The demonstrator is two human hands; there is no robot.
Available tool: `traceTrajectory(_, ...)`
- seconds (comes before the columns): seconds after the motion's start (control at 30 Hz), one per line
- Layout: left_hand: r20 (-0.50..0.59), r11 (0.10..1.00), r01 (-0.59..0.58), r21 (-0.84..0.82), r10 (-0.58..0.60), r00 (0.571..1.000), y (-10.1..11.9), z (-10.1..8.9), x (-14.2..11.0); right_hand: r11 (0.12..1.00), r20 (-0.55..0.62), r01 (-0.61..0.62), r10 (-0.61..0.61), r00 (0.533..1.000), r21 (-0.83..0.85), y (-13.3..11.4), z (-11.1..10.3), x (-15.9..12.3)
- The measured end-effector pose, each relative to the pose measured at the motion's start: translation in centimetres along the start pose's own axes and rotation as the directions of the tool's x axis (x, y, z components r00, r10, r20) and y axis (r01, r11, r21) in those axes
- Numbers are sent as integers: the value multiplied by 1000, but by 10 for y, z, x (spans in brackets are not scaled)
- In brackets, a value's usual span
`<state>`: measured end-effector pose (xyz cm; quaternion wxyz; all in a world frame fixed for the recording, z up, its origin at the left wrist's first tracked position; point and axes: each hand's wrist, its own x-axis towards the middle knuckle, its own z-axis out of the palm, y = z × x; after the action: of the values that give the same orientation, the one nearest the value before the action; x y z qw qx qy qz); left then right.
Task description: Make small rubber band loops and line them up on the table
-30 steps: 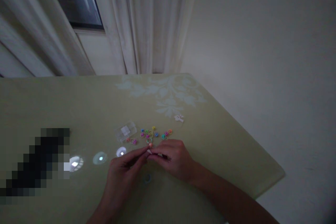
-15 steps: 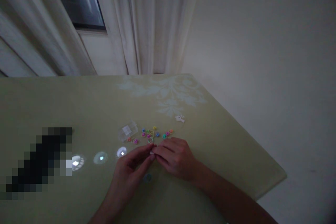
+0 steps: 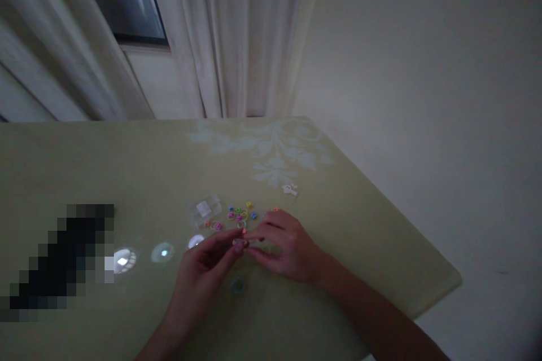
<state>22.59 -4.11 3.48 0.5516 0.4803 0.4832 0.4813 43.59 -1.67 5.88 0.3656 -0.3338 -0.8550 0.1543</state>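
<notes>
My left hand [image 3: 203, 268] pinches a small pale ring [image 3: 240, 242] between thumb and fingertips, just above the table. From the right, my right hand [image 3: 283, 245] reaches it with thumb and index finger at the ring's edge; its other fingers are curled. The ring's finer details are too small and dim to make out. Beyond the fingertips lies a loose group of colourful little rings [image 3: 239, 217] with blue, pink, green and yellow tops. Part of an orange one [image 3: 275, 209] shows behind my right hand.
A clear plastic box [image 3: 205, 210] with a white label lies left of the rings. Farther back is a small white tag-like piece [image 3: 290, 189]. Lamp reflections shine on the glossy greenish table [image 3: 139, 169], its right edge slanting toward a pale wall. Curtains [image 3: 262, 34] hang behind.
Both hands have shifted slightly left. My right thumb and index finger have spread apart, and more of the pale ring shows between the hands.
</notes>
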Motion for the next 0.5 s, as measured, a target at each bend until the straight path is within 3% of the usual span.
traceTrajectory(0.1,-19,999,3,-33,-4,1000,2,-5,2,974,-7,-188,190,982,123,9,-13,3)
traceTrajectory(0.2,-95,999,-3,-37,-1,995,3,-14,6,949,162,-287,265,950,129,20,-21,4)
traceTrajectory(0.33,-257,999,-31,4,31,966,6,-26,11,963,419,-269,235,877,23,23,-18,0)
traceTrajectory(0.43,-387,997,-68,40,78,919,9,-30,13,971,484,-232,227,845,-51,18,-9,-2)
traceTrajectory(0.5,-453,995,-81,51,95,886,11,-31,13,977,462,-198,213,861,-81,17,-1,-4)
